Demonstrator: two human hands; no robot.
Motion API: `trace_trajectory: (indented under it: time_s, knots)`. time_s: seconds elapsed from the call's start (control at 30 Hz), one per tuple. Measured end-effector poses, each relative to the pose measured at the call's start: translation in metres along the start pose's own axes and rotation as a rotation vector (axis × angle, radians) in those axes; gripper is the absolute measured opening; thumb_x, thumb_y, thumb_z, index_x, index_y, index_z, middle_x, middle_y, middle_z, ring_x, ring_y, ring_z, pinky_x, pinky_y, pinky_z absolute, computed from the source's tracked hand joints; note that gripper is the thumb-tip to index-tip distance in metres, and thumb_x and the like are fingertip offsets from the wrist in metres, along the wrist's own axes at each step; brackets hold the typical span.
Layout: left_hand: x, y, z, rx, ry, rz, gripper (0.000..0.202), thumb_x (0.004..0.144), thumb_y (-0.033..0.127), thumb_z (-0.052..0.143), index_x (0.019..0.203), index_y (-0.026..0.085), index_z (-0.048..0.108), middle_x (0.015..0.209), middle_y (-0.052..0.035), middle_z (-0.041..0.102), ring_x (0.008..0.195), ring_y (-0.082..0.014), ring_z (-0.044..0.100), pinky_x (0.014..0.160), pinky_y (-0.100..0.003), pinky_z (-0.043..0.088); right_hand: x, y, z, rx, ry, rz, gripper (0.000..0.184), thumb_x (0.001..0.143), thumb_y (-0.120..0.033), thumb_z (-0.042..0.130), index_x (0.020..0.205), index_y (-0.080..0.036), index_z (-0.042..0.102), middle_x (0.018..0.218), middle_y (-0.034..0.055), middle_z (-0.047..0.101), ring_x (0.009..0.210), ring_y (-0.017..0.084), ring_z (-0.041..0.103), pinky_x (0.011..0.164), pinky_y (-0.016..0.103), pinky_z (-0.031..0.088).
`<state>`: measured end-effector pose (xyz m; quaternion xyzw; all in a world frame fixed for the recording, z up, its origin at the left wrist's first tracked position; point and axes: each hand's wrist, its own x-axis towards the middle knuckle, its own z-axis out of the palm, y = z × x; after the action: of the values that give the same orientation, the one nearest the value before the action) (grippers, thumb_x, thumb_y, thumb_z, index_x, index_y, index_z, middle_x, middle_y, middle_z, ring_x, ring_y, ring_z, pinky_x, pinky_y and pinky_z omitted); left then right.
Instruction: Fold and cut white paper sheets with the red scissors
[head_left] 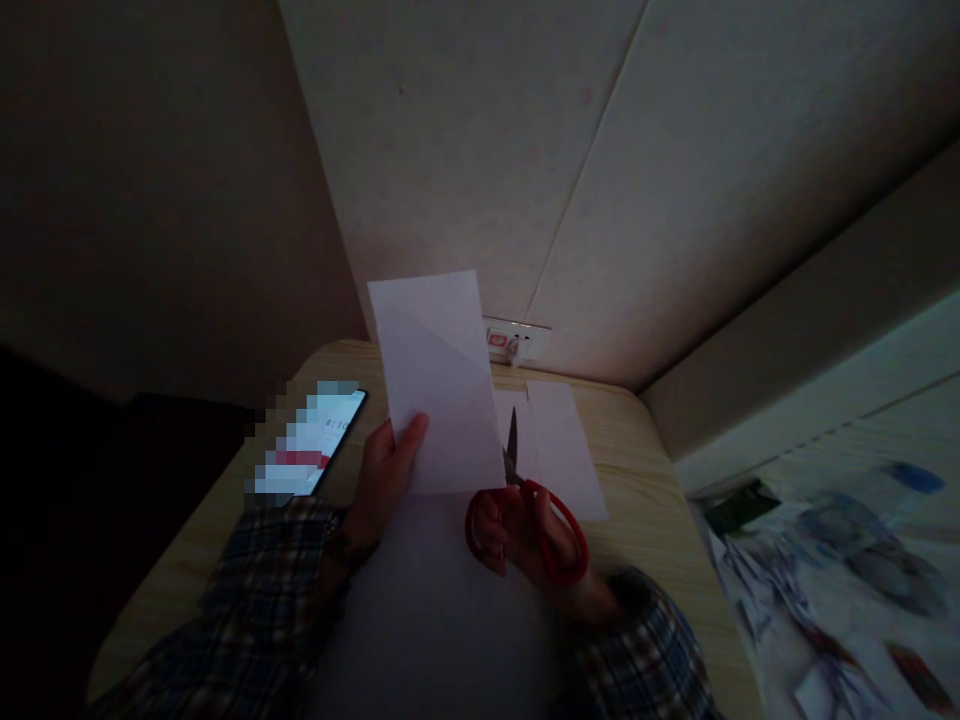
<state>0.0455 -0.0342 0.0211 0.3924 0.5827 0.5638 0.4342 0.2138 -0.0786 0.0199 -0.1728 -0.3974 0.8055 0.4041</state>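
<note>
Left hand (pixel 381 478), thumb (pixel 414 432) uppermost; right hand (pixel 526 535) slightly lower, its fingers (pixel 491 528) apparently curled in the gloom.

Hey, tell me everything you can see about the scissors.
The scissors have red, plastic-looking loop handles and dark, metal-looking blades. The right grip holds them, threaded through both loops. The blades stand apart, pointing forward. One shows just right of the raised paper, which seems to hide most of the other; I can't tell whether they touch.
</note>
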Motion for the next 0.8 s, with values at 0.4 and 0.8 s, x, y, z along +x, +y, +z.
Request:
trace_trajectory:
  time_s: [0.4,0.8]
  knots:
    - [0.002,-0.005,-0.003,-0.075,-0.031,-0.01,0.041,0.069,0.052,0.061,0.083,0.013,0.064,0.074,-0.0041,0.068,0.068,-0.0202,0.061,0.057,-0.027,0.047,0.001,0.001,0.001,0.023,-0.003,-0.012,0.054,0.078,-0.068,0.036,0.07,-0.016,0.046,0.059,-0.0022,0.036,0.044,0.009,0.034,0.042,0.024,0.024]
    - [0.003,0.005,-0.012,0.369,0.058,0.252,0.031,0.077,0.047,0.05,0.075,0.02,0.063,0.07,-0.0029,0.067,0.067,-0.0216,0.061,0.057,-0.027,0.045,-0.004,-0.004,-0.004,0.289,-0.058,0.152,0.05,0.078,-0.065,0.042,0.078,-0.016,0.049,0.061,-0.0024,0.034,0.051,0.01,0.033,0.041,0.02,0.026]
